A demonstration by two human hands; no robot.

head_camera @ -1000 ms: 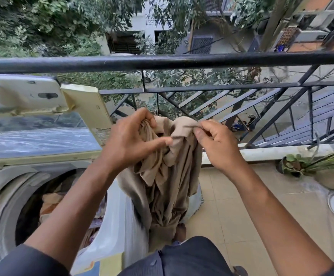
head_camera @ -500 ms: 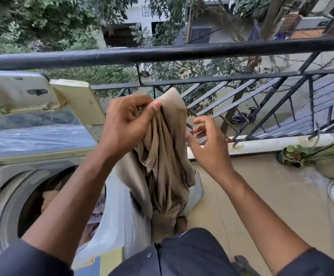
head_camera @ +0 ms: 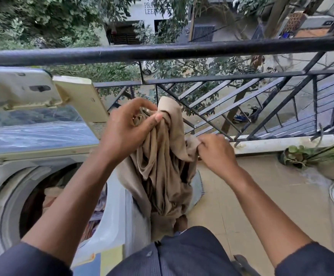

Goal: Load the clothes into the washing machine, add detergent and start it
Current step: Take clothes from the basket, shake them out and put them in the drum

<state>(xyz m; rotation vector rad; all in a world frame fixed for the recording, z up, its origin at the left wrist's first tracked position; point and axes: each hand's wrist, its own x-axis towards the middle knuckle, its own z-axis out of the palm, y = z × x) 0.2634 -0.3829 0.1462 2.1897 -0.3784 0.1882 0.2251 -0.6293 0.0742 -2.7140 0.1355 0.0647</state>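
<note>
Cloth [head_camera: 162, 162] hangs bunched from our left hand [head_camera: 126, 130], clamped on its top. Our right hand [head_camera: 214, 150] pinches one edge, probably to gather it for the washing machine [head_camera: 6, 176].

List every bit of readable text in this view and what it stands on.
"PRA" over "LEE", cut off by foliage and the frame's top edge: white building wall across the street.
Washing machine: no readable label or number.
Beige garment: no print or tag visible.
</note>
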